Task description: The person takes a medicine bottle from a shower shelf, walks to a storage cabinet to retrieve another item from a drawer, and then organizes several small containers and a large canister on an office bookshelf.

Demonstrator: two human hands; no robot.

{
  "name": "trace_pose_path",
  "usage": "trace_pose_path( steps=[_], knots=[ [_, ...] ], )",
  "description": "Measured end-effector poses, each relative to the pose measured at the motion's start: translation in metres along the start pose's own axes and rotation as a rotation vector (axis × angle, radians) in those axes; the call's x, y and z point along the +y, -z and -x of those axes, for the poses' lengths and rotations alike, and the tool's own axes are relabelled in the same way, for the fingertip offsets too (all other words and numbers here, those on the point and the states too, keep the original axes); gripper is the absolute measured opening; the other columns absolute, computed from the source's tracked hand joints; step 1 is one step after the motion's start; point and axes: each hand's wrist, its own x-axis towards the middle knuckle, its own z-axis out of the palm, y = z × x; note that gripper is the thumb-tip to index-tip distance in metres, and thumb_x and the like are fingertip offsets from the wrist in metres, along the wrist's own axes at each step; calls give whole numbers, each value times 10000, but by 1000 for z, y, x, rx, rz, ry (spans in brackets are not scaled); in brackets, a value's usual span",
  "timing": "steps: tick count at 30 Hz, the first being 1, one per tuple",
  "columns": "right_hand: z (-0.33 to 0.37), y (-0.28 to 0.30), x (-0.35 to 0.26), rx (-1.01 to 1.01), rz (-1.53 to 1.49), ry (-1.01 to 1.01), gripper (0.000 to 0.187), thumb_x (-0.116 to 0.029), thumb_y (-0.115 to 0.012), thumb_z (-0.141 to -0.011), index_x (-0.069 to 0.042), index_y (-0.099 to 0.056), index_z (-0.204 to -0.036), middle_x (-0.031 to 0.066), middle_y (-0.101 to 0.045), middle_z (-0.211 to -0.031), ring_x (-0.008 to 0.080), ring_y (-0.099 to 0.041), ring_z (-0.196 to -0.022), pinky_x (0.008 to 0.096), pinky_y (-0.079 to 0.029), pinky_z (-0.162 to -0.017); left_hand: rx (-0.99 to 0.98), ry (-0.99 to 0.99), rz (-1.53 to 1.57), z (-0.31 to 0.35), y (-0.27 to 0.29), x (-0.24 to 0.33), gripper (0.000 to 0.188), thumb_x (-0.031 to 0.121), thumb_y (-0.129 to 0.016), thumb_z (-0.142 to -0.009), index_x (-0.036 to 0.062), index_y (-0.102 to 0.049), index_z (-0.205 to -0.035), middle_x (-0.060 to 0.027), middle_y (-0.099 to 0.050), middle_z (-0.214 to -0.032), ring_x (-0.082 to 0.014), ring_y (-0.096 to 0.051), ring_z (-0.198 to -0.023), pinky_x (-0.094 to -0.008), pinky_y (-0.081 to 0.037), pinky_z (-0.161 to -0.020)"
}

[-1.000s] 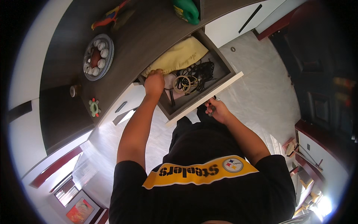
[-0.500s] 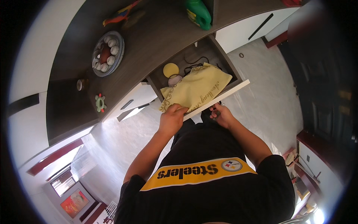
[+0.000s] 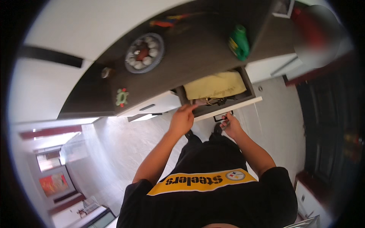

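A shallow drawer (image 3: 203, 114) with a pale front is pulled out before me. A yellow cloth bag or sheet (image 3: 216, 85) with dark lettering lies toward its back. In front of the cloth are dark cords (image 3: 220, 101) and a small pinkish item, partly covered by my fingers. My left hand (image 3: 182, 121) reaches over the drawer's left front corner, index finger stretched inside, holding nothing that I can see. Just below the black drawer handle (image 3: 223, 116), my right hand (image 3: 232, 127) has curled fingers around something small and greyish that I cannot make out.
On the dark countertop stand a round tray of white cups (image 3: 144, 53), a green bottle (image 3: 239, 43), a green turtle-shaped item (image 3: 122, 97) and a small jar (image 3: 107, 72). A dark door (image 3: 327, 114) is at the right. A small ring (image 3: 260, 88) lies on the floor.
The yellow cloth has shifted from the drawer's front to its back, uncovering the front part. My left hand has let go of the cloth's edge. The view has swung, so everything sits differently.
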Motion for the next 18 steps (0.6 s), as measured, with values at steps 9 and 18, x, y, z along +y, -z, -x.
trace_pose_path(
  steps=[9, 18],
  knots=[
    [-98, -105, -40, 87, 17, 112, 238, -387, -558, -1034, -177, -544, -922, -3, -546, -753, 162, -454, -587, 373, -431, -596, 225, 323, 170, 175, 13, -74, 207, 99, -587, -909, 47, -730, -1049, -171, -719, -962, -347, -689, -917, -408, -548, -833],
    [-158, -118, -21, 359, 266, 312, 400, -546, -546, -995, -168, -557, -1123, 34, -614, -970, 138, -494, -630, 366, -504, -652, 232, 604, 396, 290, 33, -144, 284, 167, -573, -918, 70, -718, -1142, -208, -713, -1045, -386, -676, -978, -438, -529, -899]
  ],
)
